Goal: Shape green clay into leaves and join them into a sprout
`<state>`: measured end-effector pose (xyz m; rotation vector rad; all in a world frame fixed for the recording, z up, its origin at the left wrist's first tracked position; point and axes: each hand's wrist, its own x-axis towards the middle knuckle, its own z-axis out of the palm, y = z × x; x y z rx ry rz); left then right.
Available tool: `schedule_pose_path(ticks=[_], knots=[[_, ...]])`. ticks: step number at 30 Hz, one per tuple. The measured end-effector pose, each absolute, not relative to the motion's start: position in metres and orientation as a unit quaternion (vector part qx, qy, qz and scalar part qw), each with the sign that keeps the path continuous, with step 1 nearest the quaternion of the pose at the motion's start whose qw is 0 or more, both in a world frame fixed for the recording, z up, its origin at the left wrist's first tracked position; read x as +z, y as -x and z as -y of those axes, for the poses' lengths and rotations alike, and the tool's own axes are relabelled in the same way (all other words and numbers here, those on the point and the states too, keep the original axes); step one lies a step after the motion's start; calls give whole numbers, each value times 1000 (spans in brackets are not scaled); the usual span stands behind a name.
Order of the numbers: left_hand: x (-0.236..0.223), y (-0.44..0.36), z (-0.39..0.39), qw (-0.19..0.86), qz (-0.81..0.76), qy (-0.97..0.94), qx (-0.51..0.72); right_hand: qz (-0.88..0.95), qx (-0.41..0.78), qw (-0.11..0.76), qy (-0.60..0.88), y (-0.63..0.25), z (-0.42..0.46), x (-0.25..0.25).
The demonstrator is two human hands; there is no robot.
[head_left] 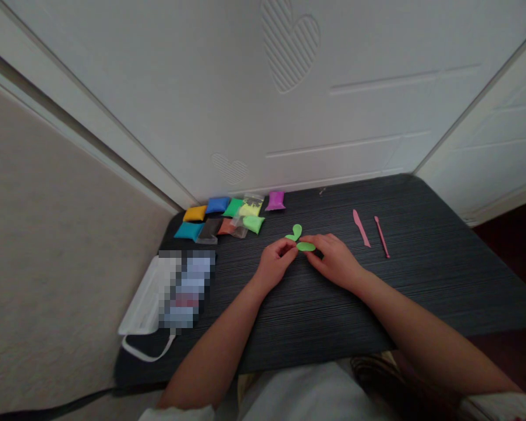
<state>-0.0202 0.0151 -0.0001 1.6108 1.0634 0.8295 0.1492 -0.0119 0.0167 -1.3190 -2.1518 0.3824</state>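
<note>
Both your hands were in tight, fingertips almost meeting! Your left hand (277, 263) had its thumb and forefinger pinched together at the left end of a flat, bright-green clay oval (305, 247); your right hand (336, 262) had the other end, forefinger along the far edge, thumb at the near side, the two only slightly parted with the oval between them. Whether it touched the table (284, 327) beneath, you couldn't tell from here.

Just beyond your left fingertips lay a second green clay piece (297, 230), two-lobed, partly hidden by that hand. Out to the right of your right hand, there they were: a pink plastic knife (361, 228) and, beside it, a slim pink modelling tool (381, 237)!

Beyond your left hand and off to its left sat a cluster of coloured clay packets (218, 204), with a purple packet (276, 200) lying apart, straight past your left fingers. Well left of that hand lay a flat white object (144, 298), a pixelated item (188, 289) and a white cord (146, 355).
</note>
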Motion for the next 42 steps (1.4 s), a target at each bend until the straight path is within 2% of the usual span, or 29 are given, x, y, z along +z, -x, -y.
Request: schedule_pose_path(ticks=[27, 32, 38, 42], knots=[[-3, 19, -16, 493, -440, -649, 377, 804, 155, 297, 491, -148, 13, 16], [1, 19, -17, 506, -451, -628, 382, 783, 194, 319, 498, -149, 12, 17], [2, 20, -19, 568, -457, -523, 443, 681, 335, 404, 511, -152, 9, 19], [3, 18, -16, 593, -437, -504, 452, 687, 329, 394, 515, -152, 9, 20]])
